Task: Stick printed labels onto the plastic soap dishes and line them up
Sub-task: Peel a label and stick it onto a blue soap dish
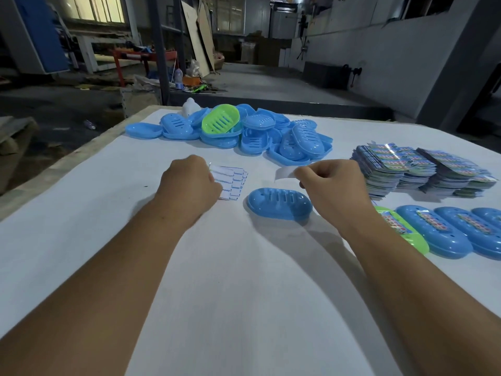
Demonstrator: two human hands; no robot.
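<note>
- The left hand [189, 183], left of centre, is curled into a fist on a fanned stack of white sticker strips [233, 183].
- The right hand [332, 185] pinches a white strip [283, 173] above a blue soap dish [279, 203] at centre.
- Unlabelled dishes [244, 134] are heaped at upper centre.
- Printed labels [423, 169] are stacked at right.
- Labelled dishes [455, 232] line up at lower right.

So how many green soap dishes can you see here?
2. One green slotted plastic soap dish sits atop the blue pile at the table's far edge; one labelled green dish starts the row at right, partly behind the forearm. The pile may hide more.
</note>
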